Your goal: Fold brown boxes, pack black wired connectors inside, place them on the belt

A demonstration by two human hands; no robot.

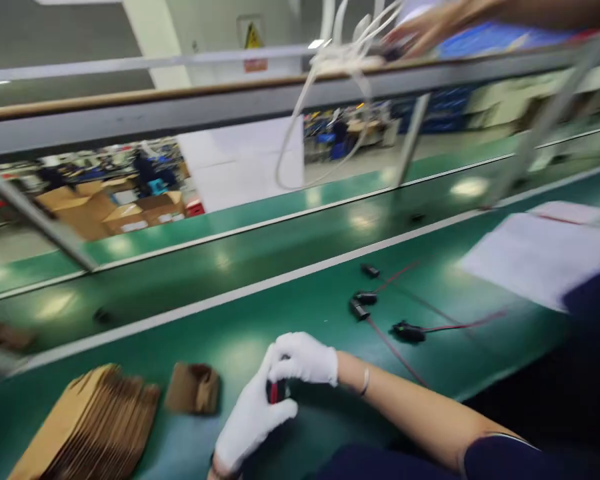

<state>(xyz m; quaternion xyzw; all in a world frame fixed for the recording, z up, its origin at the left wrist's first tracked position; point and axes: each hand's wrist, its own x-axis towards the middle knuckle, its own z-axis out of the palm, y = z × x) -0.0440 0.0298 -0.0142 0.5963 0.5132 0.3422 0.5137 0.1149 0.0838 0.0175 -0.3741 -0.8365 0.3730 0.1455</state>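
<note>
1 head-worn camera looks forward and down — slantwise across the green worktop point(290, 307), from close above.

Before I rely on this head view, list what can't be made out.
Head view:
Red-and-black item: partly covered by the left hand and right hand.
White papers: any print lost to blur.
Warning sign: wording too small and blurred.
Cardboard stack: near end cut off by the bottom edge.

The gloved left hand point(255, 410) curves around, its thumb spread below its fingers, its wrist point(223, 461) behind them. The gloved right hand point(304, 360) bends its fingers down beside the left ones; its bare forearm point(415, 410) slants away behind them.
</note>
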